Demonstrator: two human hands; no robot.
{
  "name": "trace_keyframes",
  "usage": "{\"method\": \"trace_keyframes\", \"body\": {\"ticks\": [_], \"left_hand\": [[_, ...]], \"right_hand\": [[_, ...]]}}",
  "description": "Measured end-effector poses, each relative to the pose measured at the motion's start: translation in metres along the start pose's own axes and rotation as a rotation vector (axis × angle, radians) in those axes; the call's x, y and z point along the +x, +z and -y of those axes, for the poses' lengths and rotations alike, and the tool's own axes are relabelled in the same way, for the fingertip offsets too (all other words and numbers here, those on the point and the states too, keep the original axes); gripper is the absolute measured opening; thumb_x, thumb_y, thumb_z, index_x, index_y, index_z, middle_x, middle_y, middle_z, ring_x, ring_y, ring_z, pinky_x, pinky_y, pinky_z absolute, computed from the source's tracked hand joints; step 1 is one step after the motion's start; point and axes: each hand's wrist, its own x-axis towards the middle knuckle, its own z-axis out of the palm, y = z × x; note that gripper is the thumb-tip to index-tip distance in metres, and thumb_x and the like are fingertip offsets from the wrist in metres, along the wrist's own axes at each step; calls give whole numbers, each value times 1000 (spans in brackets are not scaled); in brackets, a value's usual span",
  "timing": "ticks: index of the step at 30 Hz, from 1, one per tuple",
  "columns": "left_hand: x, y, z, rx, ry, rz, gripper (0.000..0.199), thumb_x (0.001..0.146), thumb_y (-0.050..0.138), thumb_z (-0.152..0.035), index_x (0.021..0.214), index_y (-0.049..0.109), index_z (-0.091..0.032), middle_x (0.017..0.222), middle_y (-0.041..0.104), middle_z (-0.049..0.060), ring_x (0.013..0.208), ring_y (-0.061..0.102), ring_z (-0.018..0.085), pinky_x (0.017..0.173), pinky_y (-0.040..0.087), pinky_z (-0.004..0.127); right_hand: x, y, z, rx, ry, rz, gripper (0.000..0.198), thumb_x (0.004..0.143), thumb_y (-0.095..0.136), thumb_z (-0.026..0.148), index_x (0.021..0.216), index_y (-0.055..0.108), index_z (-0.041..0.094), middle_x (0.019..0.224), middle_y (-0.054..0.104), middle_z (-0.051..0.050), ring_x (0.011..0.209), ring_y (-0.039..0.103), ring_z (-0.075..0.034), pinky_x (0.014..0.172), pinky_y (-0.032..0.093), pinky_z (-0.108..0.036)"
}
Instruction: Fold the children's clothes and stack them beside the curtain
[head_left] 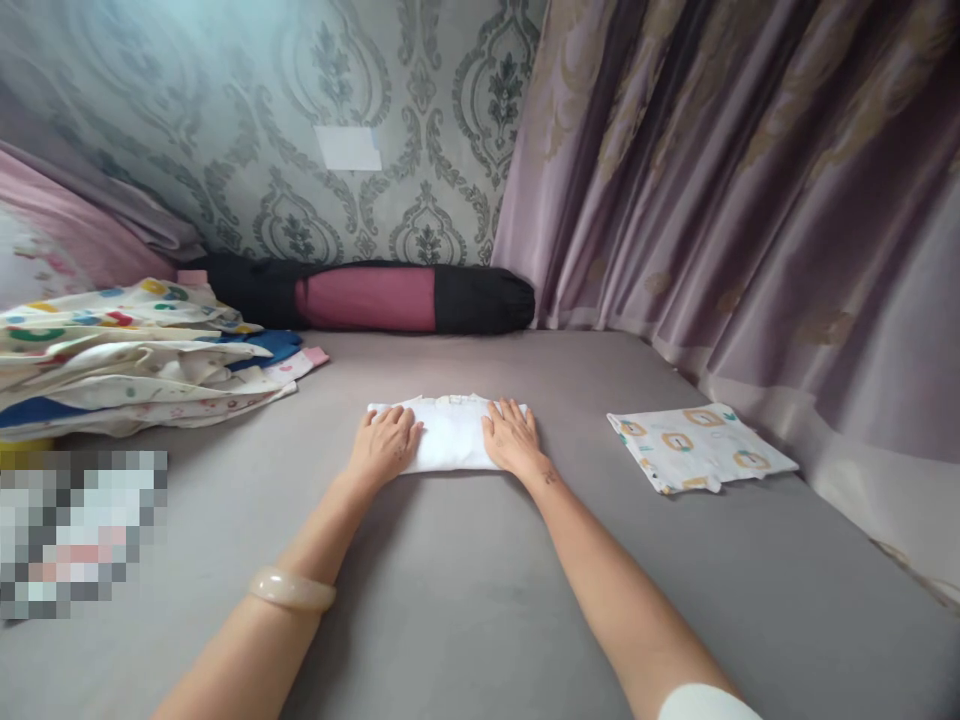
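Observation:
A white folded garment [452, 437] lies flat on the grey bed sheet [465, 590] in front of me, with a slightly uneven far edge. My left hand [386, 443] rests palm down on its left end, fingers stretched out. On the right end lies my right hand [513, 436], also flat with the fingers extended. Both hands press on the cloth without gripping it. The underside of the garment and how many layers it has are hidden.
A folded cloth with a lion-like print [701, 447] lies to the right. Piled clothes [135, 350] are at the left, near a pixelated item [82, 540]. A black and maroon bolster-shaped bag [367, 298] runs along the wall. Purple curtains [720, 180] hang on the right.

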Motion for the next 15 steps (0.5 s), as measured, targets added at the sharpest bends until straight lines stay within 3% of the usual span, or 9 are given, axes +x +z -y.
{"method": "trace_keyframes", "body": {"ticks": [2,7,11,15], "left_hand": [[9,-8,5,18,10,51,41,99,27,-28,115,62,-14,119,66,17,110,62,29,100,39,45],[44,-22,18,-16,-40,219,35,89,39,-12,109,67,-18,123,66,15,115,61,28,95,43,39],[75,-23,28,-51,-80,317,29,76,58,-15,99,71,-24,113,72,9,104,67,26,91,46,35],[98,-23,37,-83,-98,392,34,63,70,-23,97,73,-24,110,73,12,99,68,29,83,51,36]], "right_hand": [[4,-4,-5,-23,-31,-8,51,102,24,34,146,46,17,153,42,-12,143,32,-27,117,16,-46],[24,-26,-18,-47,-120,76,41,100,35,22,127,65,26,133,62,-8,123,55,-23,103,35,-33],[44,-46,-21,-64,-82,179,37,91,54,19,127,62,26,133,61,-6,123,55,-21,95,40,-28],[59,-57,-16,-94,-46,273,41,85,62,17,125,62,22,134,59,-9,123,55,-22,95,43,-28]]}}
